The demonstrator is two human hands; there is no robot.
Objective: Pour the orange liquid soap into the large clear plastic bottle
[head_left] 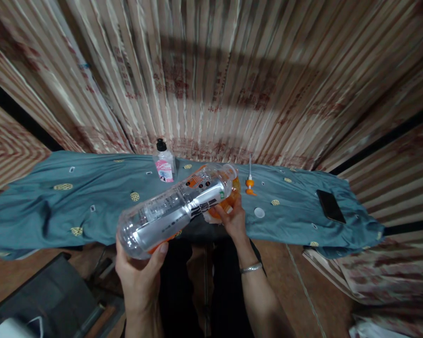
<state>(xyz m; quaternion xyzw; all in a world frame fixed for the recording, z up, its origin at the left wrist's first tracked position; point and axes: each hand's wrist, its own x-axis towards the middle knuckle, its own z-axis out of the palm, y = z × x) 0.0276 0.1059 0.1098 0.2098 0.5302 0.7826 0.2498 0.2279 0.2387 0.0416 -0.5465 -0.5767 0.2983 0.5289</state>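
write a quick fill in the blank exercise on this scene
The base of the large clear plastic bottle rests in the ____ hand.
The small clear plastic bottle with a pink label wears a ____ cap.
The head of the plastic pump with a thin white tube is ____.
The black rectangular phone lies toward the picture's ____ side.

Missing words: left; black; orange; right.

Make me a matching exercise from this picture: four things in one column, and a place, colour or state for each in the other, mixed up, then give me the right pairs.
Things:
1. Large bottle
2. Small bottle
3. Pump
4. Phone

Descriptions:
A. Orange, with a thin tube
B. Lying near the right end of the cloth
C. Tilted, its base in the left hand
D. Standing upright, with a black cap

Pairs: 1-C, 2-D, 3-A, 4-B
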